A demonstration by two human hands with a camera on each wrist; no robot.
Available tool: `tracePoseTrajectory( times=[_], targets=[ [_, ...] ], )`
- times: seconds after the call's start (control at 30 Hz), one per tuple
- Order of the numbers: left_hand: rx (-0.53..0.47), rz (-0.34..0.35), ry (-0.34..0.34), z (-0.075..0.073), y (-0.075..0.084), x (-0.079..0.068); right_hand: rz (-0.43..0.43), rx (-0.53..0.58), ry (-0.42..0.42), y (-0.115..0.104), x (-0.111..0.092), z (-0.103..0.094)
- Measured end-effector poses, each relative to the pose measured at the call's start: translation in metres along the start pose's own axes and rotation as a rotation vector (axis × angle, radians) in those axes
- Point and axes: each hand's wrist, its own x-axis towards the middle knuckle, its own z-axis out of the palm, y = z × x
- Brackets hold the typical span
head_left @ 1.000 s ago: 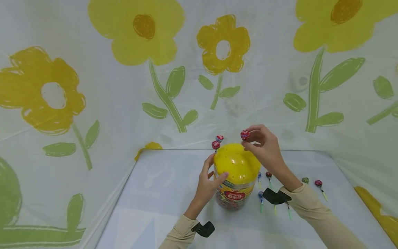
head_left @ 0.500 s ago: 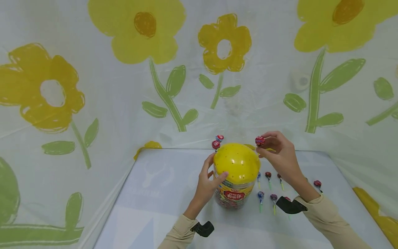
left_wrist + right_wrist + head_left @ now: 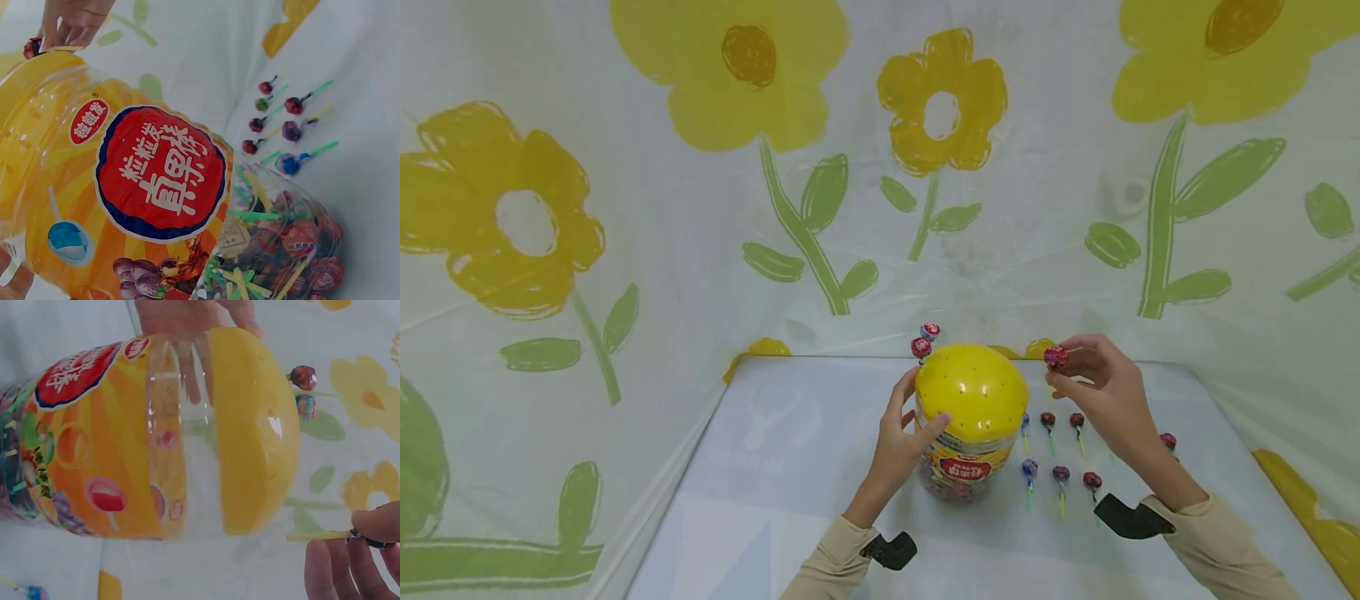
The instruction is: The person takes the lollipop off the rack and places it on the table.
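My left hand (image 3: pixel 901 443) grips the upper side of a big clear candy jar (image 3: pixel 964 473), its thumb on the domed yellow lid (image 3: pixel 973 387) dotted with small holes. Lollipops fill the lower part of the jar (image 3: pixel 294 240) in the left wrist view. Two lollipops (image 3: pixel 921 347) stand up from the lid's far left side. To the right of the lid my right hand (image 3: pixel 1108 392) pinches a red-wrapped lollipop (image 3: pixel 1056 357) in the air. Its yellow stick (image 3: pixel 319 536) sticks out from the fingers in the right wrist view.
Several wrapped lollipops (image 3: pixel 1061 474) lie in two rows on the white table (image 3: pixel 760 467), right of the jar; the right forearm covers some of them. A white cloth (image 3: pixel 1037 250) printed with yellow flowers hangs behind the table and along its sides.
My right hand has moved from over the lid to the right and lower, carrying the red lollipop. More of the lollipops near the jar show now. The left hand and jar stay put.
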Motion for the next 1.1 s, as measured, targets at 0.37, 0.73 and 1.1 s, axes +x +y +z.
tracePoseTrajectory(
  times=[0.37, 0.73, 1.1],
  targets=[
    [-0.015, -0.006, -0.008, -0.003, 0.027, -0.006, 0.091, -0.095, 0.043, 0.02, -0.016, -0.013],
    [-0.02, -0.003, -0.004, -0.002, 0.019, -0.005, 0.181, -0.2, 0.04, 0.044, -0.038, -0.029],
    [0.006, 0.035, 0.012, 0.001, 0.001, 0.0, 0.288, -0.246, 0.048, 0.072, -0.059, -0.048]
  ],
)
